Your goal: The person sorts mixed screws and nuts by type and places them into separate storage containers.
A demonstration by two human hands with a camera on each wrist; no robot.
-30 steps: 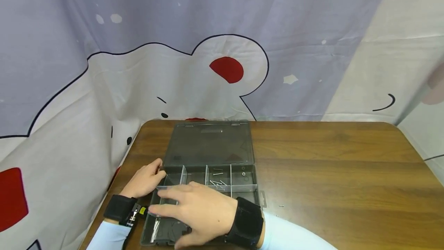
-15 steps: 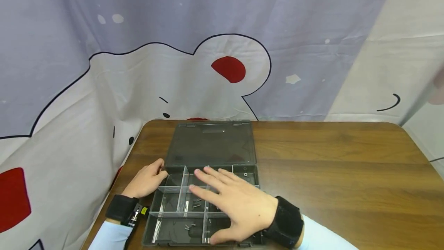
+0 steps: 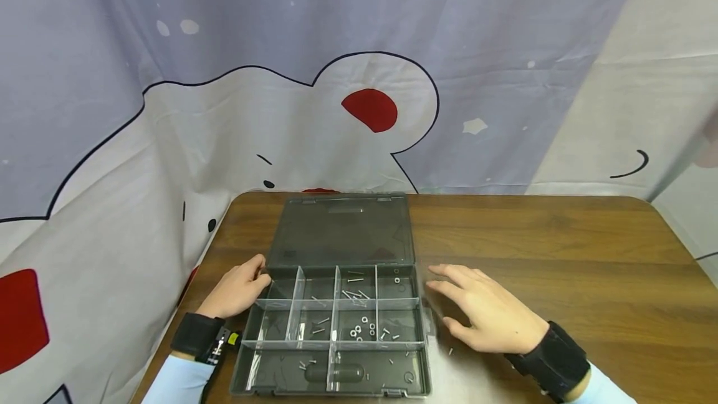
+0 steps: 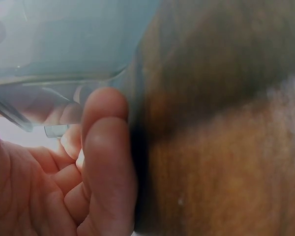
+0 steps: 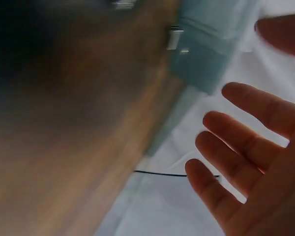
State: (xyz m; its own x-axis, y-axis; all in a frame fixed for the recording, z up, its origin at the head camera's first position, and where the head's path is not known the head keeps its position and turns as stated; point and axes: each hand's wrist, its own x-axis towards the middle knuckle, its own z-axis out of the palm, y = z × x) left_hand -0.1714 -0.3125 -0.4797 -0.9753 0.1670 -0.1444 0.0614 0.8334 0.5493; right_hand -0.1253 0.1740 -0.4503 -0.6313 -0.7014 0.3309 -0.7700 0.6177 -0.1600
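Note:
A grey see-through compartment box [image 3: 331,345] lies on the table with its lid [image 3: 342,229] folded back. My left hand [image 3: 238,288] grips its left edge near the hinge, the thumb at the rim. In the left wrist view, that hand's curled fingers [image 4: 108,162] press close along the box's side. My right hand [image 3: 488,313] hovers right of the box, fingers spread and holding nothing. Small screws [image 3: 353,295] and nuts [image 3: 356,331] lie in several compartments. One loose screw [image 3: 450,351] lies on the table just below the right hand.
The brown wooden table [image 3: 561,254] reaches to the right of the box. A patterned curtain [image 3: 477,80] hangs right behind its back edge. Each wrist wears a black strap [image 3: 552,360], and a cable [image 3: 213,360] runs beside the left one.
My right hand has moved right, from over the box to over the table beside it, uncovering the compartments. My left hand has stayed at the box's left edge.

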